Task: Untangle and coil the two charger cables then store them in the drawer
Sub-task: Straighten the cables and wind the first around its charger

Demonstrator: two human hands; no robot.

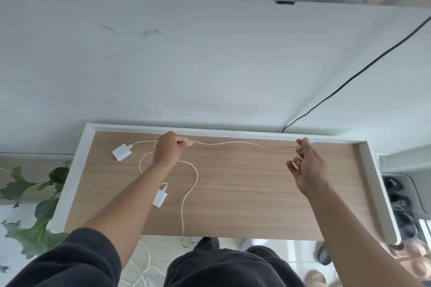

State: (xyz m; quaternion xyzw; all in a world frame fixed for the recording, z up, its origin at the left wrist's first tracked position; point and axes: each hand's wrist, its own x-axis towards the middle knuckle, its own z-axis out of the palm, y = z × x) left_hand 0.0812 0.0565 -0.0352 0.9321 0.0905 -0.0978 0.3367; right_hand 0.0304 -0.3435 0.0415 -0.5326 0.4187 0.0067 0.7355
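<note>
Charger cable [233, 143] stretched over the counter [256, 193], gripped by the left hand [169, 150], pinched by the right hand [307, 167]; best coiled clear of the second cable [197, 176].

Soft daylight, seemingly wide-angle bowing, slight blur

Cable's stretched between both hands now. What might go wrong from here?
The second cable hangs over the near edge of the table; its weight may drag its adapter off. Its loop runs under the left hand, so coiling the stretched cable may re-tangle them. The right hand pinches only the tip, a grip that may slip.
</note>
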